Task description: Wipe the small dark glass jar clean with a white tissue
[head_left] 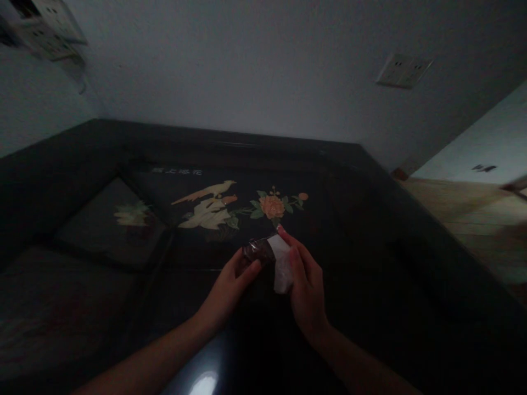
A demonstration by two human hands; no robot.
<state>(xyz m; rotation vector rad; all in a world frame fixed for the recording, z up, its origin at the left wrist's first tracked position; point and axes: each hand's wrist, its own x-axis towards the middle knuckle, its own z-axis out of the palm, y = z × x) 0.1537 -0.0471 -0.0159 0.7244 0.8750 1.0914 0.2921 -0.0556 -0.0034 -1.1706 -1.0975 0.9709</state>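
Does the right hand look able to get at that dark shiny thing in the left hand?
Probably yes: the right hand is close beside the dark shiny thing, which the left hand holds from the other side. Only the white piece, held in the right hand, seems to lie between.

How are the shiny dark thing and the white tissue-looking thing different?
The dark item looks brownish and glossy; the white tissue-like piece is pale and duller. The left hand grips the dark item, while the right hand holds the white tissue-like piece. Both are held close together above the black decorated surface.
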